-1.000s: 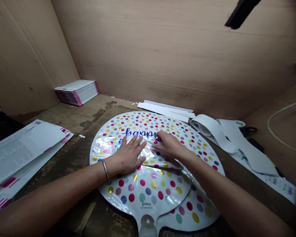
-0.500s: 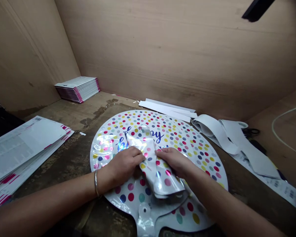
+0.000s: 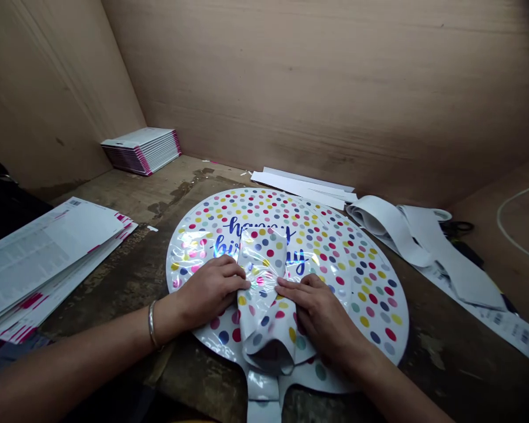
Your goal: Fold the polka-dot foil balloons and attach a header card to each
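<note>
A foil balloon with coloured dots, folded into a narrow strip, lies on top of flat round foil balloons lettered "happy birthday" in blue. My left hand, with a bangle at the wrist, grips the strip's left edge, thumb on top. From the other side my right hand closes on the right edge, its fingertips on the dotted film. The strip's near end bulges open in a loose fold above the balloons' white necks. The undersides of my fingers are partly hidden.
At left lie printed card sleeves with pink edges. A stack of similar cards stands in the back corner. White paper strips, a curled label roll and dark-handled scissors lie along the right. Wooden panels enclose the worktop.
The folded balloon has turned from a slant to nearly straight and lies flatter and narrower. My left hand has shifted slightly left, and more of the lettering shows.
</note>
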`<action>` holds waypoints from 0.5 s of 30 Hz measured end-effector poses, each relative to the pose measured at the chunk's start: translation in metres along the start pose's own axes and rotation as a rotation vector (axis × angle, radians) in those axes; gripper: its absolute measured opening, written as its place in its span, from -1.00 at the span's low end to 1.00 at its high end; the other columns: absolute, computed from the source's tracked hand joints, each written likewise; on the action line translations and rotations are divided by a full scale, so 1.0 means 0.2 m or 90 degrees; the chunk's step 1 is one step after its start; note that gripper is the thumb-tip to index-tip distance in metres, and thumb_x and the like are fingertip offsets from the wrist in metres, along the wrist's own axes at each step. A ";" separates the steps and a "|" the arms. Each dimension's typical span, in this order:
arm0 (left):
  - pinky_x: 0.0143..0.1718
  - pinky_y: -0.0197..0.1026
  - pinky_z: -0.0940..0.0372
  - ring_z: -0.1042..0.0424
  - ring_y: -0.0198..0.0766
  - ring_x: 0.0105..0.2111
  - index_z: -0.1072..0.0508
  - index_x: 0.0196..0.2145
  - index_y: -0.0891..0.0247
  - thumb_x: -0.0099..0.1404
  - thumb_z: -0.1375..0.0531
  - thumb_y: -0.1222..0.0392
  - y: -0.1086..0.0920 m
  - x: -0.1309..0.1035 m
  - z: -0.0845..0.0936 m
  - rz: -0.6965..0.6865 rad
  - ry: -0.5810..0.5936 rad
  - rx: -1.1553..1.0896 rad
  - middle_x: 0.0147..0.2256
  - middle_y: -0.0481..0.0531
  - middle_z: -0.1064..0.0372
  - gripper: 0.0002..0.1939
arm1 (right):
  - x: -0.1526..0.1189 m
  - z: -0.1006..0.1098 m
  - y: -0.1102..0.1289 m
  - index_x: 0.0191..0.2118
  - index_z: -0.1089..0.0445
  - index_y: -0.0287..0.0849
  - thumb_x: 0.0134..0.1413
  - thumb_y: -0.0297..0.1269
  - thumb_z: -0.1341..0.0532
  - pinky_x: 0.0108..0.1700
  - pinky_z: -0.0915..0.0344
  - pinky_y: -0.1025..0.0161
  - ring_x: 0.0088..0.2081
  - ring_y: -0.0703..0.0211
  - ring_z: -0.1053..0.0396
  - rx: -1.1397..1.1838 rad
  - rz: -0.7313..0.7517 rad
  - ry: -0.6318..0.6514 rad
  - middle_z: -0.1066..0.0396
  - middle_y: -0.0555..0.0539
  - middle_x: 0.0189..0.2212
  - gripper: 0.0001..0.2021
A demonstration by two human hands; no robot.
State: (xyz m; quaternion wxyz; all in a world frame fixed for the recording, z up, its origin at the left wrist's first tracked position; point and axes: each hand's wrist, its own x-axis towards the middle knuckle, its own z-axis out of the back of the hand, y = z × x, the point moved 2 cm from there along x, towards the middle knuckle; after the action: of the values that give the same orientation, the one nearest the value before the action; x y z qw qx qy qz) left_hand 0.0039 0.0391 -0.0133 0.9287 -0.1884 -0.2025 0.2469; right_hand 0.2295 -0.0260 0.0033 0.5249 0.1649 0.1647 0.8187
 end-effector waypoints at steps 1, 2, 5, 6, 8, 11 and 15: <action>-0.06 -0.06 -0.18 -0.29 -0.15 -0.11 -0.45 -0.17 0.16 0.29 -0.06 0.34 -0.01 -0.01 0.01 0.029 -0.006 0.008 -0.16 0.02 -0.42 -0.77 | 0.00 0.00 0.00 0.02 -0.39 -0.02 0.10 -0.48 -0.03 -0.14 -0.30 0.06 -0.21 0.07 -0.29 0.023 -0.020 -0.015 -0.41 -0.01 0.01 -0.58; -0.09 -0.05 -0.17 -0.29 -0.15 -0.14 -0.45 -0.20 0.15 0.30 -0.07 0.31 -0.02 -0.02 0.01 0.064 -0.013 0.010 -0.19 0.00 -0.43 -0.80 | 0.00 0.00 0.00 -0.05 -0.43 -0.02 0.12 -0.45 -0.03 -0.17 -0.30 0.09 -0.21 0.07 -0.30 0.047 -0.050 -0.028 -0.46 -0.02 -0.06 -0.63; -0.20 -0.07 -0.17 -0.30 -0.16 -0.25 -0.41 -0.34 0.19 0.31 -0.06 0.25 -0.05 -0.02 0.01 0.195 -0.042 0.011 -0.33 0.00 -0.40 -0.86 | 0.02 0.01 0.00 -0.28 -0.46 -0.06 0.20 -0.28 0.00 -0.27 -0.28 0.18 -0.29 0.10 -0.33 0.126 -0.187 -0.056 -0.49 -0.04 -0.32 -0.73; -0.24 -0.08 -0.17 -0.29 -0.15 -0.28 -0.37 -0.39 0.21 0.31 -0.05 0.23 -0.05 -0.01 0.01 0.236 -0.054 0.018 -0.38 0.01 -0.38 -0.85 | 0.03 0.01 0.00 -0.33 -0.44 -0.08 0.21 -0.22 0.00 -0.31 -0.27 0.21 -0.33 0.11 -0.34 0.145 -0.230 -0.064 -0.47 -0.03 -0.39 -0.73; -0.28 -0.09 -0.17 -0.29 -0.14 -0.31 -0.30 -0.42 0.23 0.30 -0.05 0.19 -0.05 0.01 -0.01 0.297 -0.086 0.028 -0.40 0.02 -0.33 -0.85 | 0.05 0.01 0.00 -0.40 -0.37 -0.11 0.18 -0.14 -0.02 -0.38 -0.24 0.24 -0.40 0.14 -0.35 0.152 -0.299 -0.085 -0.42 -0.01 -0.48 -0.74; -0.27 -0.10 -0.19 -0.31 -0.17 -0.36 -0.25 -0.31 0.24 0.27 -0.09 0.19 -0.03 0.04 -0.03 0.352 -0.132 -0.001 -0.41 -0.02 -0.33 -0.91 | 0.09 0.00 0.00 -0.44 -0.26 -0.10 0.11 -0.12 -0.08 -0.46 -0.19 0.28 -0.48 0.17 -0.33 0.110 -0.374 -0.118 -0.38 0.03 -0.54 -0.79; -0.26 -0.09 -0.21 -0.33 -0.17 -0.38 -0.25 -0.22 0.24 0.27 -0.08 0.23 -0.03 0.06 -0.02 0.364 -0.117 0.024 -0.45 -0.04 -0.33 -0.89 | 0.14 0.00 -0.01 -0.37 -0.27 -0.07 0.10 -0.17 -0.09 -0.49 -0.20 0.29 -0.49 0.17 -0.35 0.059 -0.389 -0.119 -0.40 0.05 -0.54 -0.88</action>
State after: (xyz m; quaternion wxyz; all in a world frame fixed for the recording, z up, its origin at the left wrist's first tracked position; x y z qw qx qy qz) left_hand 0.0186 0.0397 -0.0108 0.8027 -0.1975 -0.2194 0.5182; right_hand 0.2209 -0.0002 0.0051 0.7513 0.2059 0.1944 0.5961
